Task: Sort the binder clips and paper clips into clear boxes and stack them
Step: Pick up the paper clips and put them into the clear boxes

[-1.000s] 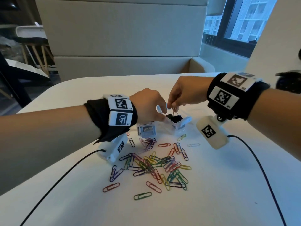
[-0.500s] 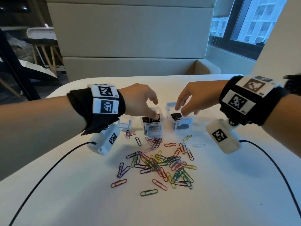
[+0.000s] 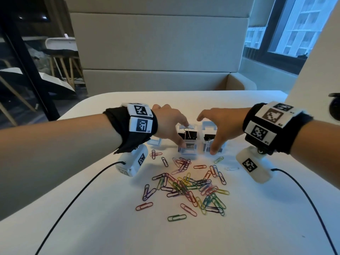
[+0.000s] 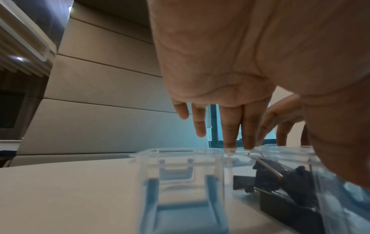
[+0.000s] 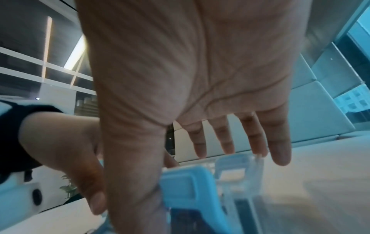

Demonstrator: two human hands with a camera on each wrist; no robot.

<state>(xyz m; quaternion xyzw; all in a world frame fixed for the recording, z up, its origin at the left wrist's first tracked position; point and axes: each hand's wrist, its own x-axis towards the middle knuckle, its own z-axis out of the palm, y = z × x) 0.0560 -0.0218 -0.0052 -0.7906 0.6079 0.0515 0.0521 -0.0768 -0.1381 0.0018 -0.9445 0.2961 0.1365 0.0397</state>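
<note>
Two clear boxes stand side by side on the white table (image 3: pixel 257 227), their lids up at the back. The left box (image 3: pixel 186 150) holds black binder clips (image 3: pixel 192 135); one wire handle sticks up. My left hand (image 3: pixel 184 134) spans it, thumb on the front wall and straight fingers (image 4: pixel 230 126) touching the back rim. The right box (image 3: pixel 207 144) also holds dark clips. My right hand (image 3: pixel 207 135) is spread over it, thumb at the front, straight fingers (image 5: pixel 258 142) above the lid (image 5: pixel 236 167). Coloured paper clips (image 3: pixel 189 186) lie scattered in front of the boxes.
A third clear box (image 3: pixel 155 142), empty, sits left of the pair, behind my left wrist; it fills the foreground of the left wrist view (image 4: pixel 180 182). Black cables (image 3: pixel 77 197) trail from both wrist cameras across the table. A beige sofa (image 3: pixel 156 52) stands beyond the far edge.
One second ago my right hand pinched a binder clip over the right box while my left hand steadied it. Now that clip is released; the left hand shifted to the left box, both hands spread.
</note>
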